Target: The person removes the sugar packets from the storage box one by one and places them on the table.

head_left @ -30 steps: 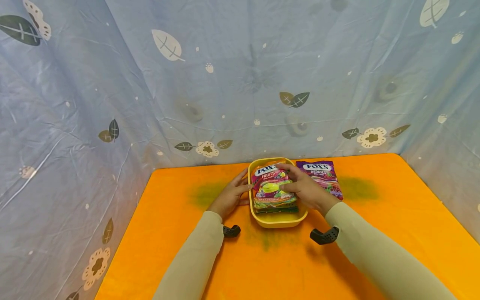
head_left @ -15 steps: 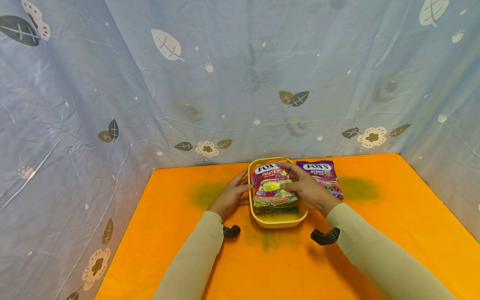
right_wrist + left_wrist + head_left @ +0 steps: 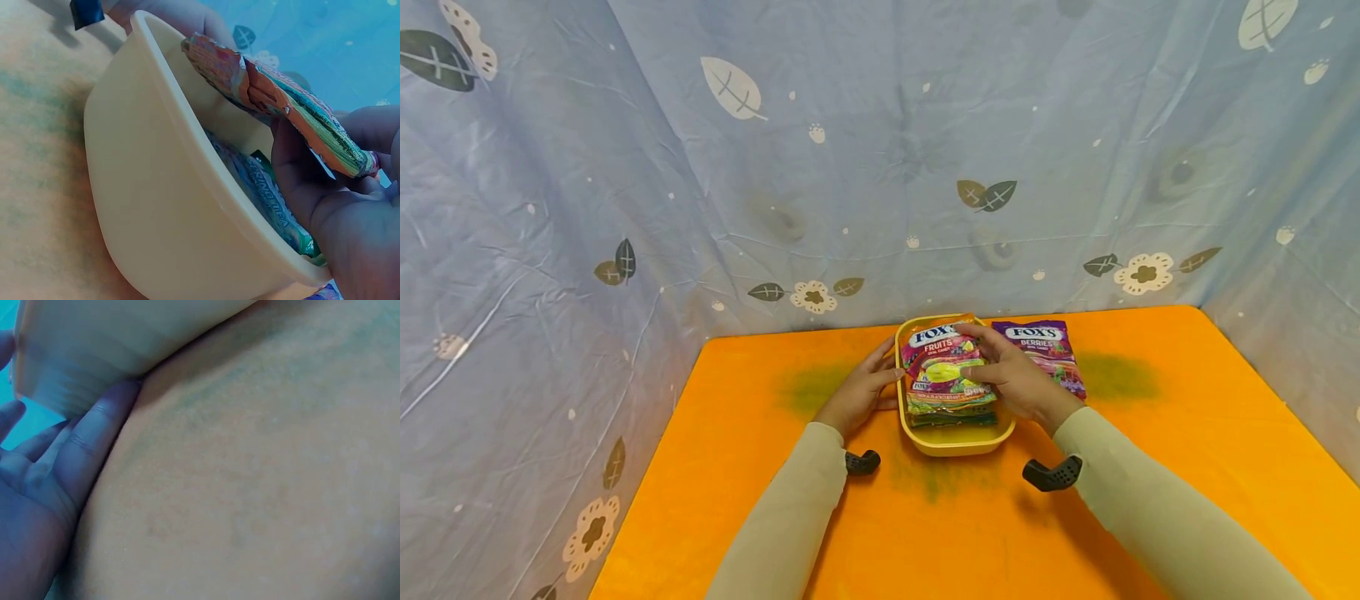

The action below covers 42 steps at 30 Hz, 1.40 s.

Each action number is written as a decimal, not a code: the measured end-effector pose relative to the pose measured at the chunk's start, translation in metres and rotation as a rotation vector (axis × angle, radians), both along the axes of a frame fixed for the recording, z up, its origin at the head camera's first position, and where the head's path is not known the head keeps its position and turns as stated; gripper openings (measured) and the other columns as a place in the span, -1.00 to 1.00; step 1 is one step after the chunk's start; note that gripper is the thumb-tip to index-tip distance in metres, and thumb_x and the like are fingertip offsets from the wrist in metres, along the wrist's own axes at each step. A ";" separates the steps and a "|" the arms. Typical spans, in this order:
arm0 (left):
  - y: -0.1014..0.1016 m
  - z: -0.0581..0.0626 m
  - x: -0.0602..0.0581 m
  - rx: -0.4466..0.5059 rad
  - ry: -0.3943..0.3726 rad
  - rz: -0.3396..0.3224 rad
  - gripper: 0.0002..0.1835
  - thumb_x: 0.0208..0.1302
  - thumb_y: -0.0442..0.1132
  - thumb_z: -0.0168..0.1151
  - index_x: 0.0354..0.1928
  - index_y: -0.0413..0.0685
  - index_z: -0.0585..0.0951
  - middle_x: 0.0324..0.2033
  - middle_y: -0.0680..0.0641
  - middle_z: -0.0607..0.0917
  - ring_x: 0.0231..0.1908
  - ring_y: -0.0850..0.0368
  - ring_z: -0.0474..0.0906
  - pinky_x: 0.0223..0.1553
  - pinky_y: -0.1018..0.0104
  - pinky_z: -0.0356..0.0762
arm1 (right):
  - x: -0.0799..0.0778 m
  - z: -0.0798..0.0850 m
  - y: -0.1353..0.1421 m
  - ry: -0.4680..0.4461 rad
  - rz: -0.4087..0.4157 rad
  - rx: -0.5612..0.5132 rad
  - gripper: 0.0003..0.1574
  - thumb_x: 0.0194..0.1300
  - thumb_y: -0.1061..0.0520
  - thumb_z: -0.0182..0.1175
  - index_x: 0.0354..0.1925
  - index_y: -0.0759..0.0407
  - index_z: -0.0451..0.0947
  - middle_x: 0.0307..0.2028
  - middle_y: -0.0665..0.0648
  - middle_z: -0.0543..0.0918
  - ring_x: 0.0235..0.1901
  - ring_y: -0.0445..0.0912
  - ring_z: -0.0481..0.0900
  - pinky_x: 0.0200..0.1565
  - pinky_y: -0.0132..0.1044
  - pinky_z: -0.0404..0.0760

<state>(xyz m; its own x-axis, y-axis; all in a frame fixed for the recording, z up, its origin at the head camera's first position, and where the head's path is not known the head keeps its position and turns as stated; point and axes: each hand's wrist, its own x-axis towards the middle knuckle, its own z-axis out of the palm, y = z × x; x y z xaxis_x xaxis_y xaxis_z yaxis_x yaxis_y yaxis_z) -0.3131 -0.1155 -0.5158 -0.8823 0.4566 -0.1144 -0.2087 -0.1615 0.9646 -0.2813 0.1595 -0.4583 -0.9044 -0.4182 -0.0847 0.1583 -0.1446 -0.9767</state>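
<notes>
A yellow plastic tub point(image 3: 958, 448) stands near the back of the orange table. My left hand point(image 3: 863, 390) holds its left side, thumb at the rim and fingers along the outer wall. In the left wrist view a finger point(image 3: 94, 434) reaches to the tub's base. My right hand point(image 3: 1011, 375) pinches the right side of a Fox's Fruits candy bag point(image 3: 938, 360). The right wrist view shows this bag tilted over the tub's mouth, between thumb and fingers. Below it, a green-edged candy bag point(image 3: 269, 197) lies inside the tub.
A purple Fox's Berries candy bag point(image 3: 1041, 346) lies on the table point(image 3: 917, 542) right of the tub, partly behind my right hand. A blue patterned curtain point(image 3: 880, 167) rises behind the table's back edge. Black brackets point(image 3: 1052, 473) sit at both wrists.
The Fruits bag has shifted very slightly within the tub's opening, with my right hand still gripping it. My left hand and the tub stay in place.
</notes>
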 end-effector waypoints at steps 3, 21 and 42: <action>0.000 0.000 0.000 0.005 -0.006 -0.003 -0.29 0.32 -0.14 0.22 0.42 0.52 0.19 0.35 0.02 0.29 0.09 -0.11 0.51 -0.10 -0.09 0.55 | 0.000 0.000 0.001 0.005 0.005 -0.010 -0.14 0.29 0.38 0.16 0.43 -0.11 0.16 0.36 0.12 0.13 0.23 0.16 0.29 0.07 -0.08 0.50; 0.001 0.002 0.001 -0.003 -0.011 0.000 -0.29 0.30 -0.11 0.25 0.40 0.56 0.20 0.34 0.06 0.30 0.10 -0.08 0.50 -0.09 -0.10 0.55 | 0.001 0.007 0.010 0.052 -0.017 0.012 -0.13 0.30 0.37 0.16 0.45 -0.13 0.13 0.44 0.04 0.01 0.33 0.12 0.16 0.01 -0.15 0.55; 0.001 0.004 0.003 0.030 -0.003 -0.038 -0.31 0.44 -0.28 0.03 0.49 0.37 0.07 0.42 -0.10 0.15 0.20 -0.12 0.39 -0.04 -0.14 0.50 | -0.002 0.015 0.055 0.012 -0.129 -0.115 -0.12 0.33 0.39 0.12 0.46 -0.12 0.09 0.32 0.21 0.11 0.06 0.11 0.47 -0.03 -0.01 0.54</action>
<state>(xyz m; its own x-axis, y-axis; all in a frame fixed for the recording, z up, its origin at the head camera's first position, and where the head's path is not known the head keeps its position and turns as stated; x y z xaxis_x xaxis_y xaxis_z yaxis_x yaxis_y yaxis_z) -0.3105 -0.1150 -0.5121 -0.8637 0.4933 -0.1031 -0.2183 -0.1819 0.9588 -0.2832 0.2149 -0.4434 -0.9518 -0.3050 -0.0317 0.1196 -0.2739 -0.9543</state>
